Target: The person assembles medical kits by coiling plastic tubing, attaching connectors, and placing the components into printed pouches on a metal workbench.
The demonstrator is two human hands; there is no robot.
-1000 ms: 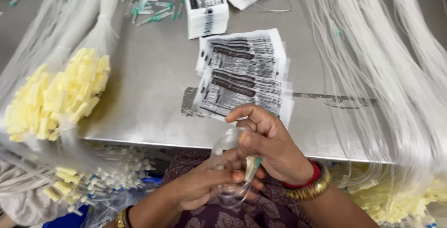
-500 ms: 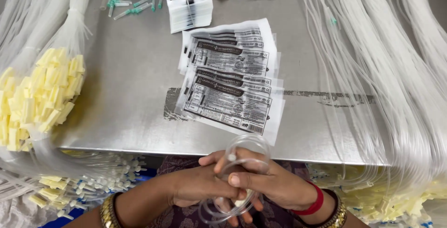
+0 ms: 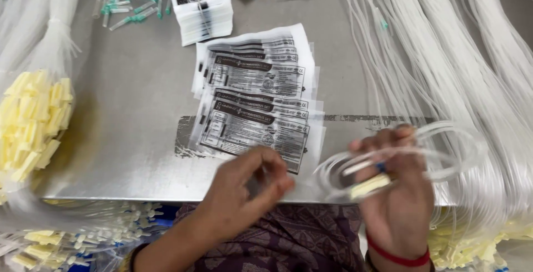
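My right hand (image 3: 397, 194) holds a coil of clear plastic tubing (image 3: 444, 158) with a pale yellow piece and a small blue part in it, at the near right of the steel table (image 3: 127, 116). My left hand (image 3: 244, 186) hovers at the table's front edge, fingers curled toward each other with nothing visible between them. It is just below a fanned pile of clear printed pouches (image 3: 258, 102) lying flat in the middle of the table.
Long bundles of clear tubing (image 3: 472, 66) drape over the right side. A bag of yellow plastic parts (image 3: 33, 122) sits at left. A stack of printed pouches (image 3: 200, 3) and loose green-tipped needle caps (image 3: 130, 5) lie at the back.
The hands have come apart: the right hand carried the coiled tubing out to the right, the left hand let go and stayed near the front edge.
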